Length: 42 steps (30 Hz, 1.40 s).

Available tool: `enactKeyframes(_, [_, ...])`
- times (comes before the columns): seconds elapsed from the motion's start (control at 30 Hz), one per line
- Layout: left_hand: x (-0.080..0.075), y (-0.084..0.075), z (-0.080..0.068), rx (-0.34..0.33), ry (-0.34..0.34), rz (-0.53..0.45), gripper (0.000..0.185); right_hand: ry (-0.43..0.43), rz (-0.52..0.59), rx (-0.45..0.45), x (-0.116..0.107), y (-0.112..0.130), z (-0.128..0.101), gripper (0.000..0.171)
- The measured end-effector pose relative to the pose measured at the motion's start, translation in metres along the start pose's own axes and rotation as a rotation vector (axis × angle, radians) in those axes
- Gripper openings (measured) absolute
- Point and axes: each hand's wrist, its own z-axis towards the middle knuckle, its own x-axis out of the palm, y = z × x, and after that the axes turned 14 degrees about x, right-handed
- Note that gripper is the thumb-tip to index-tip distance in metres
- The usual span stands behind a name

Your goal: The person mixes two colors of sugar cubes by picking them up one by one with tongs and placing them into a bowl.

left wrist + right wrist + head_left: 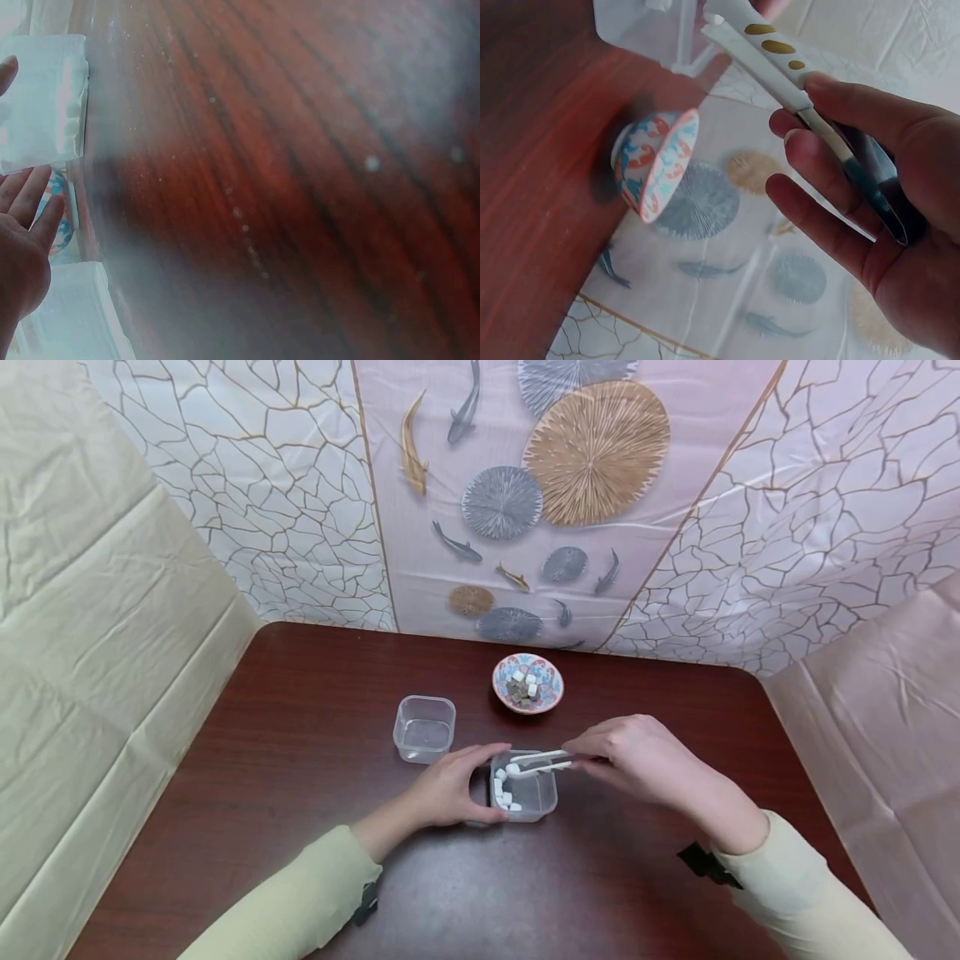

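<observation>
a small white cube [513, 768] sits pinched between the tips of the white tongs [542, 762], held just above the open top of the clear container [542, 795] near the front middle of the dark wooden table [300, 727]. a few more white cubes [504, 797] lie inside that container, against its left wall.

the right hand [637, 757] grips the tongs from the right, fingers curled round the handles; the right wrist view shows the tongs [780, 71] running across the fingers [832, 161], white with gold ovals toward the tips and dark toward the handle end. how hard they are squeezed cannot be told.

the left hand [450, 791] cups the container's left side, thumb at the near corner and fingers reaching along the far edge, so it steadies the box by touch. in the left wrist view the hand [22, 255] shows with straight, relaxed fingers, and the view is too blurred to show more.

a second clear container [424, 727] stands apart to the left and further back. beyond both, near the back edge, a patterned bowl [527, 682] holds white and dark cubes. fish-and-leaf printed sheeting [540, 485] hangs behind the table.
</observation>
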Motion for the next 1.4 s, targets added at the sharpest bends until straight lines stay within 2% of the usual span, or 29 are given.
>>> enactKeyframes(0.13, [-0.010, -0.015, 0.004, -0.058, 0.030, -0.036, 0.095, -0.033, 0.026, -0.003, -0.008, -0.004, -0.001, 0.024])
enactKeyframes(0.43, [-0.012, -0.018, 0.005, -0.095, 0.060, -0.016, 0.095, -0.099, 0.051, -0.004, -0.025, -0.020, -0.001, 0.031])
enactKeyframes(0.67, [-0.012, -0.019, 0.005, -0.095, 0.068, -0.015, 0.094, -0.122, 0.057, 0.067, -0.030, -0.035, 0.010, 0.030])
enactKeyframes(0.9, [-0.013, -0.020, 0.006, -0.103, 0.073, -0.021, 0.095, -0.116, 0.042, 0.173, -0.021, -0.058, 0.029, 0.022])
enactKeyframes(1.17, [-0.012, -0.018, 0.006, -0.104, 0.078, -0.016, 0.096, -0.058, 0.052, 0.299, 0.000, -0.084, 0.047, 0.019])
enactKeyframes(1.4, [-0.013, -0.019, 0.006, -0.095, 0.074, -0.018, 0.095, -0.019, 0.075, 0.344, 0.025, -0.103, 0.059, 0.019])
